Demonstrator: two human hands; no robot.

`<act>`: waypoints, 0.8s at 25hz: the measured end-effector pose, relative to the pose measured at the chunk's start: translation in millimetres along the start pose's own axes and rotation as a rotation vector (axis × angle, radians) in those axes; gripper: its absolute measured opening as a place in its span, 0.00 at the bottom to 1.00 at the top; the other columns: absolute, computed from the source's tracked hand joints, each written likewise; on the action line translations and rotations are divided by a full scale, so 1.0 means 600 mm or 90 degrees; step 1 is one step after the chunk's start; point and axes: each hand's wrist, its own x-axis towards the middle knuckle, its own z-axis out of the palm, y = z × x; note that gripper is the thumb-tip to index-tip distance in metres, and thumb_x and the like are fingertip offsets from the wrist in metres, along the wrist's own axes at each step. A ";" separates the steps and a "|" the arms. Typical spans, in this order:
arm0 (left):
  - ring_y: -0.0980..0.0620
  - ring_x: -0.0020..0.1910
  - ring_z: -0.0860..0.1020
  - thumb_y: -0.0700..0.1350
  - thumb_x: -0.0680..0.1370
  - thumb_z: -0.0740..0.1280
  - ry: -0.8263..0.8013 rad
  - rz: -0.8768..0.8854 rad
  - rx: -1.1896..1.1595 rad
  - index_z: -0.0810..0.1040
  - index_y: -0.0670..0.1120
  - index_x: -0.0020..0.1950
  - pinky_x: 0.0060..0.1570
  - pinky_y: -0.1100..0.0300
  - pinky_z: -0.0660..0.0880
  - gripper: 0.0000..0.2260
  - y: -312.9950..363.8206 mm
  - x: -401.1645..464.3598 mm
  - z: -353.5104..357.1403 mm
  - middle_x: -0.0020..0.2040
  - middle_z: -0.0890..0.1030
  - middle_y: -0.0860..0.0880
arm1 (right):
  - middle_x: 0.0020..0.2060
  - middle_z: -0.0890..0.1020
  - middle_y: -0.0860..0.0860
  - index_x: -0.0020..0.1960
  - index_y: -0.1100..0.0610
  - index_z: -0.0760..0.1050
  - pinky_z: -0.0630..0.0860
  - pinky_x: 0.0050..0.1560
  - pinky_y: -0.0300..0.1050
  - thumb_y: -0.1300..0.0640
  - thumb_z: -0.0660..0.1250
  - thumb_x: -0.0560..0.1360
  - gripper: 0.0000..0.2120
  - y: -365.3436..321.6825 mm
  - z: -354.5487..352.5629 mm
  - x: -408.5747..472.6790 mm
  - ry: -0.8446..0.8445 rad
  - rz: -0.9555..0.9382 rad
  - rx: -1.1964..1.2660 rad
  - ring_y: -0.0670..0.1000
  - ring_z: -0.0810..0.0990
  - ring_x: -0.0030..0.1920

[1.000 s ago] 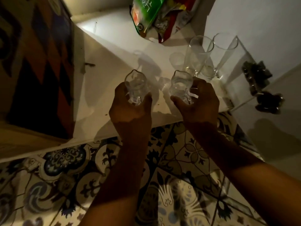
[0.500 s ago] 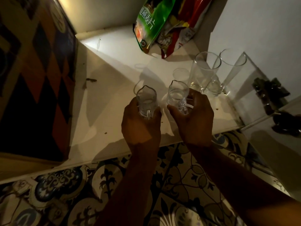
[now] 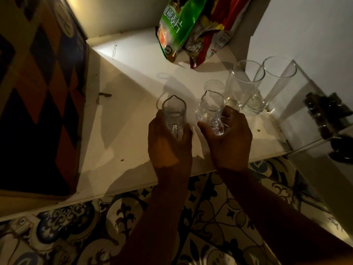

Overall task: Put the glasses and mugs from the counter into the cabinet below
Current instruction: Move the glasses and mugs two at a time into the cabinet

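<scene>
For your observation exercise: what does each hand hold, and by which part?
Left hand grips a glass mug round its lower body, by the handle. Right hand grips another mug the same way.

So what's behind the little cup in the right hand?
Behind the small spouted cup in the right hand stand a small glass and two tall glasses. The cup hides the small glass's base.

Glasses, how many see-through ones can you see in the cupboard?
5. One spouted mug in the left hand, one spouted mug in the right hand, a small glass behind them, and two tall glasses at the right. More may be hidden.
</scene>
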 end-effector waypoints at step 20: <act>0.62 0.46 0.71 0.48 0.73 0.76 0.058 -0.020 0.011 0.77 0.43 0.58 0.47 0.81 0.65 0.18 0.016 -0.005 0.042 0.52 0.79 0.48 | 0.55 0.80 0.51 0.62 0.58 0.75 0.71 0.44 0.26 0.48 0.78 0.71 0.25 0.003 0.009 0.014 0.019 0.068 0.008 0.43 0.76 0.45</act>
